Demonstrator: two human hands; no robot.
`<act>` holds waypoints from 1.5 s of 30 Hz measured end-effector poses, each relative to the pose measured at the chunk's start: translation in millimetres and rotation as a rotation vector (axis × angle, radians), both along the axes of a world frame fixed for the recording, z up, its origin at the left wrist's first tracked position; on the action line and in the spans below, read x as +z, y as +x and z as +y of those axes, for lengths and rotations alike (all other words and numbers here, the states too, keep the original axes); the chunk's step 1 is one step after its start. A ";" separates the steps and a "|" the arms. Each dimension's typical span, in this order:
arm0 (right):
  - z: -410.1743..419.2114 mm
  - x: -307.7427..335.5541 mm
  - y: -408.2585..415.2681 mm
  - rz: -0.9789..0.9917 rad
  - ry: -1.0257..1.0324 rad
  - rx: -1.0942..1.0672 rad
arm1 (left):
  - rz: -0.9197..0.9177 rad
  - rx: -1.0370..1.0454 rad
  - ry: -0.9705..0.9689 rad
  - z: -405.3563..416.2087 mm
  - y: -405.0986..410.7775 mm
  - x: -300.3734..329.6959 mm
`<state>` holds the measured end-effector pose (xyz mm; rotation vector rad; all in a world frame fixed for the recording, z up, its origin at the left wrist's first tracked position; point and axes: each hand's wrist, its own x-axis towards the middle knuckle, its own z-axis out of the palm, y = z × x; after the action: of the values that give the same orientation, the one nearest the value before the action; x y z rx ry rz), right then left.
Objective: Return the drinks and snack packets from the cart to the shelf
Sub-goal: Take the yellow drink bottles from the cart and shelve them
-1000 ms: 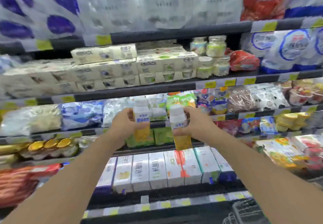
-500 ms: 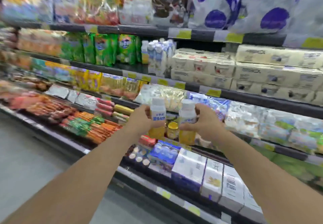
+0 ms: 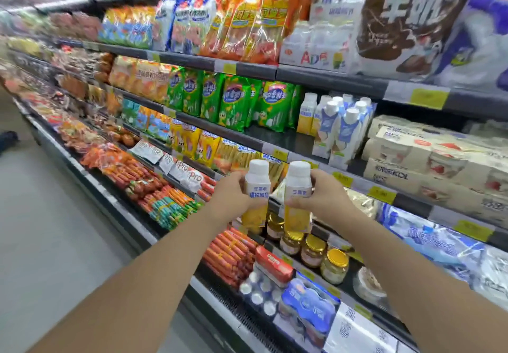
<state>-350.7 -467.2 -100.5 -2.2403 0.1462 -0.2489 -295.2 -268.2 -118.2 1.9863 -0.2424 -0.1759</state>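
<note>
Two small drink bottles with white caps, white-and-blue labels and yellow lower halves are held upright side by side in front of the shelving, close together but not clearly touching. The left bottle (image 3: 256,193) sits in the left hand (image 3: 230,200), whose fingers curl round its labelled middle from the left. The right bottle (image 3: 297,193) is gripped the same way by the right hand (image 3: 320,200), fingers wrapped round its label from the right. Both arms reach forward from the lower edge of the view.

Directly behind and below the bottles, a dark shelf (image 3: 299,143) carries a row of glass jars with gold lids (image 3: 313,249), and beside them to the left lie bundles of orange sausages (image 3: 232,253). Lower right is a blue multipack of small bottles (image 3: 308,306). Above the hands, on a higher shelf, stand white-and-blue cartons with screw caps (image 3: 345,132), with a bottle like the held ones (image 3: 306,117) just left of them and green snack packets (image 3: 236,102) further left. To the right are stacked cream-coloured yoghurt packs (image 3: 428,160). Yellow price tags (image 3: 380,194) line the shelf edges. The top shelf holds orange and red packets (image 3: 247,22) and a large brown bag (image 3: 406,17). The grey floor (image 3: 41,229) runs along the left.
</note>
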 end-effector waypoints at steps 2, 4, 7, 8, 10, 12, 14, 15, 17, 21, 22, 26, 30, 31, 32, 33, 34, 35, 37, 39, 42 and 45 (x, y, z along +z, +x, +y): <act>-5.9 8.4 30.3 -0.005 0.017 -0.004 | -0.025 0.017 0.009 -6.1 24.4 9.5; -10.7 16.8 57.5 -0.008 0.011 -0.026 | -0.052 0.040 0.012 -13.7 49.3 18.7; -16.8 30.5 91.2 -0.058 0.011 -0.038 | -0.092 0.051 0.001 -26.4 85.2 32.1; -19.0 34.9 100.2 -0.081 0.003 -0.049 | -0.100 0.048 -0.001 -31.1 96.9 36.8; -22.8 40.3 117.2 -0.105 -0.035 -0.077 | -0.114 0.038 0.016 -40.9 121.3 44.3; -23.5 43.0 135.2 -0.124 -0.069 -0.110 | -0.146 0.026 0.044 -52.7 146.2 50.0; -23.7 44.5 155.0 -0.142 -0.102 -0.160 | -0.175 0.025 0.058 -66.3 172.5 52.4; -23.0 45.5 165.2 -0.154 -0.114 -0.179 | -0.188 0.024 0.065 -72.7 185.8 52.4; -20.7 47.9 185.5 -0.183 -0.141 -0.217 | -0.219 0.001 0.076 -83.6 212.7 50.0; -16.3 52.5 229.4 -0.173 -0.305 -0.304 | -0.274 -0.068 0.114 -100.9 265.0 42.8; -15.8 53.2 239.6 -0.169 -0.308 -0.349 | -0.281 -0.091 0.116 -104.7 274.3 43.1; -14.1 60.3 268.5 -0.083 -0.257 -0.541 | -0.309 -0.210 0.145 -117.5 303.8 42.7; -19.6 62.2 286.5 -0.010 -0.270 -0.705 | -0.381 -0.300 0.099 -131.2 321.4 39.7; -22.3 61.1 291.0 -0.006 -0.272 -0.737 | -0.395 -0.317 0.086 -134.2 324.0 37.7; -24.7 59.1 294.7 -0.008 -0.261 -0.762 | -0.408 -0.335 0.071 -137.0 326.3 35.4; -27.5 56.3 297.6 -0.013 -0.243 -0.779 | -0.412 -0.352 0.048 -139.3 328.4 33.1; -29.3 53.7 299.6 -0.012 -0.233 -0.792 | -0.416 -0.370 0.026 -140.8 331.0 30.6; -31.8 52.1 300.6 -0.010 -0.234 -0.802 | -0.418 -0.387 0.012 -141.3 333.6 28.8; -36.2 51.6 301.2 -0.012 -0.292 -0.811 | -0.436 -0.417 0.016 -140.5 339.0 26.5; -39.0 55.3 300.7 -0.024 -0.401 -0.794 | -0.456 -0.436 0.026 -139.4 342.4 26.4; -36.6 58.0 304.2 -0.012 -0.659 -0.737 | -0.471 -0.449 0.028 -139.2 344.7 25.9; -35.6 57.4 310.0 0.019 -0.864 -0.698 | -0.434 -0.462 0.027 -144.2 346.2 24.0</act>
<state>-40.6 -502.8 -43.1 -2.9586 0.9976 -0.7797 51.1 -412.4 -94.2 1.9509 -0.9840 -0.0374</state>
